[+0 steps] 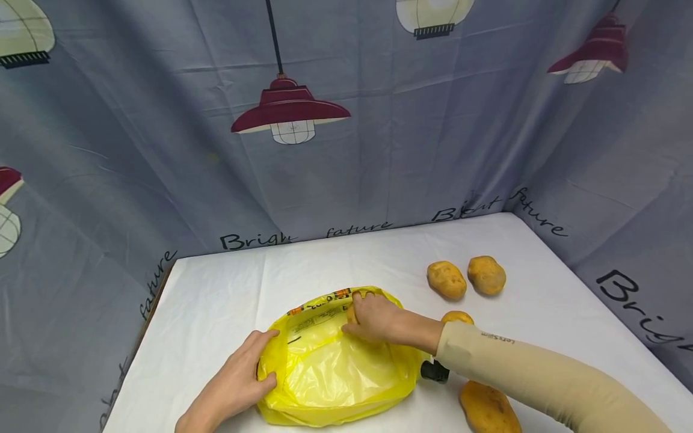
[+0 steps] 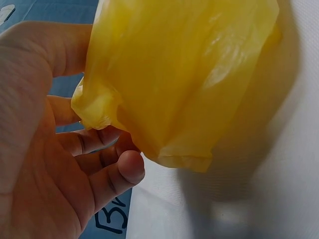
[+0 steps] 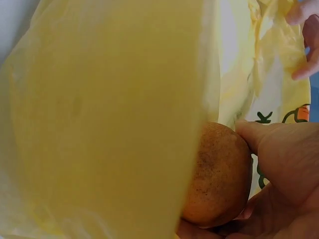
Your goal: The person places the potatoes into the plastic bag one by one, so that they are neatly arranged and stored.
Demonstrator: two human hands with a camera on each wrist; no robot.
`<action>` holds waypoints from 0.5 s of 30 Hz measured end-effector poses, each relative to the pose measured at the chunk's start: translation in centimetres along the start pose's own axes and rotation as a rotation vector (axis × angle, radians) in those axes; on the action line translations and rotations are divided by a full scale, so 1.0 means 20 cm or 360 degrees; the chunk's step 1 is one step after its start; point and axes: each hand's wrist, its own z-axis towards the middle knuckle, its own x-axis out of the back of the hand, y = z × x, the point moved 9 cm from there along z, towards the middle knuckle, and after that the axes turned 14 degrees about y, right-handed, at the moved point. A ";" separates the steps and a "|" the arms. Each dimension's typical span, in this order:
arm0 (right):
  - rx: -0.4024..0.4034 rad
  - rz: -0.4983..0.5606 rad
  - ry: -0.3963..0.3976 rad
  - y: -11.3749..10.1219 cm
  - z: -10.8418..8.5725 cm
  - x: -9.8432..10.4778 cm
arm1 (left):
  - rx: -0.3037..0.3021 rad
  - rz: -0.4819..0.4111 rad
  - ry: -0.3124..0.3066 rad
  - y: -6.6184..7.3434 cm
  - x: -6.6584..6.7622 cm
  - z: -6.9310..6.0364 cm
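the left hand (image 1: 238, 376) is holding the left edge of the yellow bag (image 1: 325, 415), which is sitting open-mouthed on the white table (image 1: 216, 300), while the right hand (image 1: 379, 319) is gripping a potato (image 3: 222, 177) just inside the bag's mouth. four other potatoes (image 1: 446, 280) are lying on the table to the bag's right, two close together.

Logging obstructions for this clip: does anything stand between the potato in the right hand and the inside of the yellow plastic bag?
Nothing visible does. The yellow plastic bag gapes open, the left hand holds its left edge, and the right hand holds the potato within its mouth.
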 end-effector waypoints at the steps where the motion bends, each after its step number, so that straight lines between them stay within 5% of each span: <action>1: 0.0005 0.0001 0.0008 0.00 0.00 0.00 | -0.0001 -0.0002 0.0000 0.00 0.00 0.00; 15: -0.0009 -0.0057 -0.0013 -0.01 0.00 0.00 | -0.0003 -0.0006 0.0012 -0.01 0.00 0.00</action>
